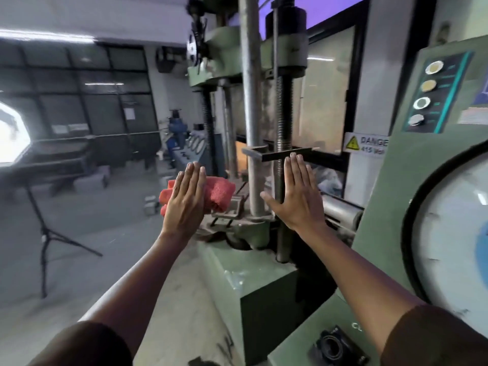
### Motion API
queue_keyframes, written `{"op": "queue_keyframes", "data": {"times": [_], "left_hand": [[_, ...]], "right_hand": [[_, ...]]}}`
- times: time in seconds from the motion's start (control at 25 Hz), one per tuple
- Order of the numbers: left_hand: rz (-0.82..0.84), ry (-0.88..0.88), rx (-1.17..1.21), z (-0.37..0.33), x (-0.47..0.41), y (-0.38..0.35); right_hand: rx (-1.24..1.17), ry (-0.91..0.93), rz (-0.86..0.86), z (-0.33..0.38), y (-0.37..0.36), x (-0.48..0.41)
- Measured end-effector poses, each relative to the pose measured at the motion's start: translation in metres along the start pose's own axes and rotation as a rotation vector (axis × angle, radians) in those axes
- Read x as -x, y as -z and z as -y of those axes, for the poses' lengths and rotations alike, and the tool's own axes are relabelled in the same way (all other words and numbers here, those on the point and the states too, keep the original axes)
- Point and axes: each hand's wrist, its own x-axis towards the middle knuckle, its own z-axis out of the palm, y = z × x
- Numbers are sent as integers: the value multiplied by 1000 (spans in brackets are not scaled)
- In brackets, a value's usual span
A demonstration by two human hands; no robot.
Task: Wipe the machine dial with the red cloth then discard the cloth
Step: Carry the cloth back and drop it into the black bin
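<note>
The red cloth (220,192) is bunched under my left hand (186,199), sticking out on both sides of it. That hand's fingers are straight and flat, and its thumb is hidden in the cloth. My right hand (297,192) is held up flat beside it, fingers together, thumb out, with nothing in it. The machine dial (454,233), a large white round face with a black rim, fills the right edge of the view, to the right of my right forearm. Both hands are left of the dial, in front of the machine's columns.
The green testing machine has steel columns (250,128) and a threaded rod (284,159) right behind my hands. A panel with round buttons (429,91) and a danger sign (367,145) sit above the dial. A light tripod (43,233) stands on the floor at left.
</note>
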Motion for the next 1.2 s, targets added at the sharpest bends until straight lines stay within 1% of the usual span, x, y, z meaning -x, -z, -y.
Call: {"op": "queue_keyframes", "data": {"times": [0.2,0.44,0.56,0.88,1.04,1.2], "left_hand": [[66,82,-143,49,71,20],[188,198,-179,76,149,23],[289,242,-188,82,206,9],[531,351,-107,71,350,-40],[656,395,-54,56,403,-61],[774,433,-7,43,447,-84]], "right_hand": [[-148,60,80,67,-41,19],[-210,118,251,115,-92,67],[-206,149,359,137,-125,104],[-218,193,601,174,-207,210],[-210,215,712,181,-241,262],[-199,204,768,184,-275,305]]}}
